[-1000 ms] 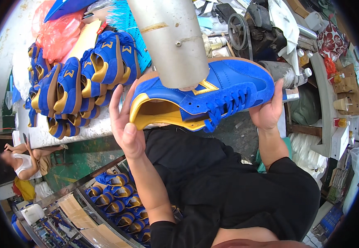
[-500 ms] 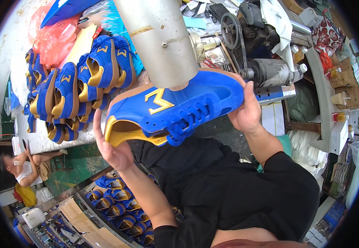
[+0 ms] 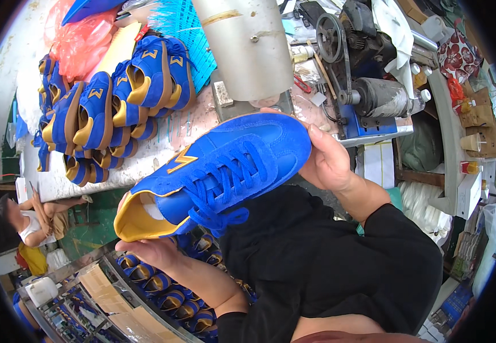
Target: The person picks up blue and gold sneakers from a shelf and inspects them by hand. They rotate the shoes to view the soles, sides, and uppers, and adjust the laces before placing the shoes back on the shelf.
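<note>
A blue sneaker [image 3: 279, 146] with blue laces, a gold collar lining and a gold side emblem is held between my two hands. Its laced top faces up, the toe points right and the opening lies at the left. My left hand [image 3: 154, 251] is closed on the heel end, partly hidden beneath it. At the toe, my right hand [image 3: 329, 160] grips with the thumb on the rim and fingers behind. Just beyond the shoe's far edge stands a thick metal cylinder [image 3: 245, 48], part of a machine; I cannot tell whether the two touch.
Similar shoes [image 3: 94, 114] are piled on the bench [image 3: 174, 134] at left, beside a red plastic bag [image 3: 85, 43]. A motor with a belt pulley [image 3: 331, 37] stands at the far right. Below left, a rack [image 3: 119, 280] holds more shoes. Another person [image 3: 36, 220] sits at far left.
The sneaker has come away from the metal cylinder, moving left and toward me. It has rolled so its laced top shows more. Both hands kept hold, the left shifting lower at the heel.
</note>
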Motion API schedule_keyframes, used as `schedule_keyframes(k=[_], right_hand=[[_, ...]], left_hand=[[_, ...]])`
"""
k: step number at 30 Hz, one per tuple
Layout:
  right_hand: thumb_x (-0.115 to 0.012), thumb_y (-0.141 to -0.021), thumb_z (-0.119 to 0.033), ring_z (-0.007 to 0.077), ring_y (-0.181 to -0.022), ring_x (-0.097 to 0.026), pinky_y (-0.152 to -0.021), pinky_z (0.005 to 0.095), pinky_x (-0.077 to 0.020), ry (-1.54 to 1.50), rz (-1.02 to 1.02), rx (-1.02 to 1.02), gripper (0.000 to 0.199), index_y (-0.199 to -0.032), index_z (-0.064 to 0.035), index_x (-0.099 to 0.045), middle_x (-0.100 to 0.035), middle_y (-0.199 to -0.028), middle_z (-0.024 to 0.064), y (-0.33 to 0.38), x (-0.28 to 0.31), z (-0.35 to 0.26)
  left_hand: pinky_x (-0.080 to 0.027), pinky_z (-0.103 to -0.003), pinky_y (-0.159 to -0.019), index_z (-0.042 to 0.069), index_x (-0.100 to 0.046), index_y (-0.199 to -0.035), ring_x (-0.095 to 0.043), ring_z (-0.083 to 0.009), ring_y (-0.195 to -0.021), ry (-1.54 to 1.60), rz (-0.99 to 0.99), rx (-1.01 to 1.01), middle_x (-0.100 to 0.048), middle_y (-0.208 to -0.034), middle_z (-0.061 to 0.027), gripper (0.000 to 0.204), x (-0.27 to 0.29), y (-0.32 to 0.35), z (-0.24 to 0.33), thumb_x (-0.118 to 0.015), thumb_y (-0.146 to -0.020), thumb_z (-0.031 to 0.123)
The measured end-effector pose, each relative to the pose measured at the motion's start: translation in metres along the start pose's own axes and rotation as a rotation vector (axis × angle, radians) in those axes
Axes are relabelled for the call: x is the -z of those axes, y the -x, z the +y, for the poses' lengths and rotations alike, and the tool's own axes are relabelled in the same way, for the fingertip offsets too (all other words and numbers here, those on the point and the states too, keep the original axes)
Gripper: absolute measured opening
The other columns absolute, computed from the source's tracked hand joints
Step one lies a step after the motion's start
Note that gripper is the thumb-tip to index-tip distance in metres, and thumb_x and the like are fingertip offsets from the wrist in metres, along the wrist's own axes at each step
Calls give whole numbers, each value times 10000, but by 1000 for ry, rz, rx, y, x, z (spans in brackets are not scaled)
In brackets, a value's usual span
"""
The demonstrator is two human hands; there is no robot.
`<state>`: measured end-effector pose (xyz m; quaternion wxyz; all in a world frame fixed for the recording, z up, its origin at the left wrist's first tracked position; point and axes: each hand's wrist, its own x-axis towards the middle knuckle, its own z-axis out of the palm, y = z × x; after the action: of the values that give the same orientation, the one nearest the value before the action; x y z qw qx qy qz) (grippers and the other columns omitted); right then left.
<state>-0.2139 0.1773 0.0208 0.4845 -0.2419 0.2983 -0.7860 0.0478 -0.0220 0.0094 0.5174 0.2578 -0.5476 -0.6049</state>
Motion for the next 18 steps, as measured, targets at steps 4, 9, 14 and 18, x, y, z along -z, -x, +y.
schedule_keyframes(k=[4,9,14,18], right_hand=[[-237,-1073,-418,261,-1229,-579,-1028,431,-480,-43,7,9,626,-1510,29,-277,-532,-1395,170,-3,-6,-3],[-232,-1063,-463,274,-1311,-512,-1090,433,-429,-56,26,-3,641,-1478,15,-334,-484,-1441,181,-1,-8,-5],[-222,-1060,-505,266,-1289,-534,-1080,431,-440,-98,23,0,662,-1461,0,-372,-519,-1413,167,-1,-4,-3],[-212,-1054,-530,272,-1286,-535,-1078,429,-440,-145,0,41,687,-1466,-3,-372,-527,-1406,168,2,4,-1]], left_hand=[[-416,-407,-1074,-14,-462,-1370,-535,-224,-1246,-51,99,-41,-538,-1361,-129,717,12,4,11,-372,-1010,600],[-429,-400,-1061,-46,-467,-1347,-546,-220,-1223,-155,115,-74,-555,-1319,-147,691,12,2,18,-376,-1030,560],[-438,-396,-1053,-53,-467,-1346,-559,-223,-1206,-156,111,-71,-560,-1310,-149,676,11,1,16,-376,-1038,542],[-440,-394,-1051,-52,-469,-1348,-557,-228,-1215,-132,67,-65,-556,-1318,-150,675,8,0,13,-375,-1038,540]])
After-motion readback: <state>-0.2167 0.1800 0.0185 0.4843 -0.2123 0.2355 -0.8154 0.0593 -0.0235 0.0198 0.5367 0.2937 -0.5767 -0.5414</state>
